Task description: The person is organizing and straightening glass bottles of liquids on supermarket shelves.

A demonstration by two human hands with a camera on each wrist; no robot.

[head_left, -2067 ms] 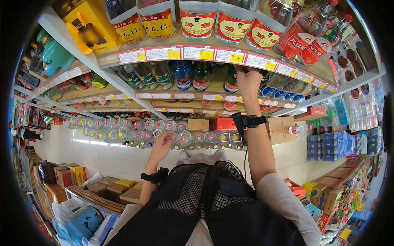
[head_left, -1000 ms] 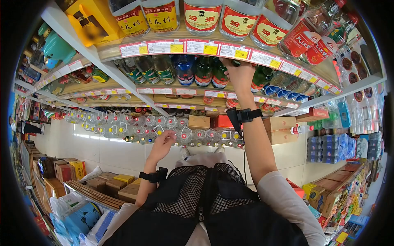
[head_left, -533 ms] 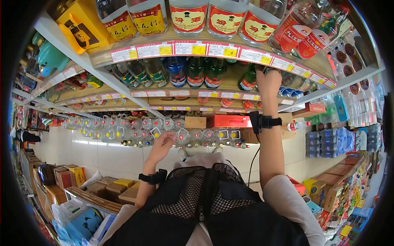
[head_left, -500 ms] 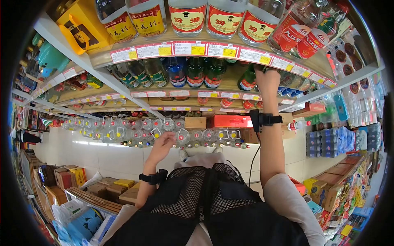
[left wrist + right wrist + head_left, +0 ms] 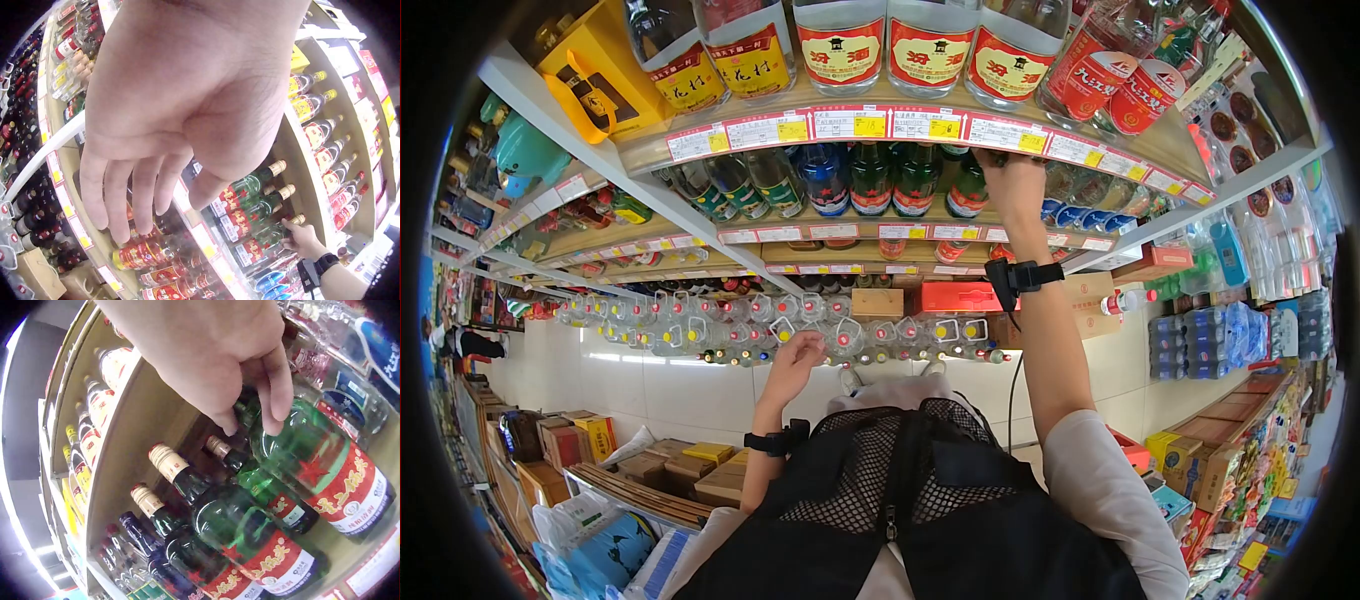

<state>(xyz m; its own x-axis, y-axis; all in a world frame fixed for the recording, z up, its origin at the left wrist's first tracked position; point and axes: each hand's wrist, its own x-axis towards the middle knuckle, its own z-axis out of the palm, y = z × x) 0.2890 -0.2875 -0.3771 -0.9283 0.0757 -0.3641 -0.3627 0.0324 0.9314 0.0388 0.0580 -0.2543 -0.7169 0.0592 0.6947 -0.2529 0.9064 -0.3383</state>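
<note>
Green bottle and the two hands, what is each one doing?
right hand: pinches the green bottle's neck.
green bottle: upright, held by its neck.
left hand: fingers relaxed, holds nothing.
neighbouring green bottles: upright, gold caps on.

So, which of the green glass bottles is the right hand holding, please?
The rightmost green glass bottle in the row, gripped at its neck by the right hand.

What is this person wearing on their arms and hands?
The left hand and right hand are bare. A left strap and a right strap, both black with a small black box, circle the wrists; a dark cable hangs from the right one. Short pale sleeves show beside a black mesh vest.
</note>
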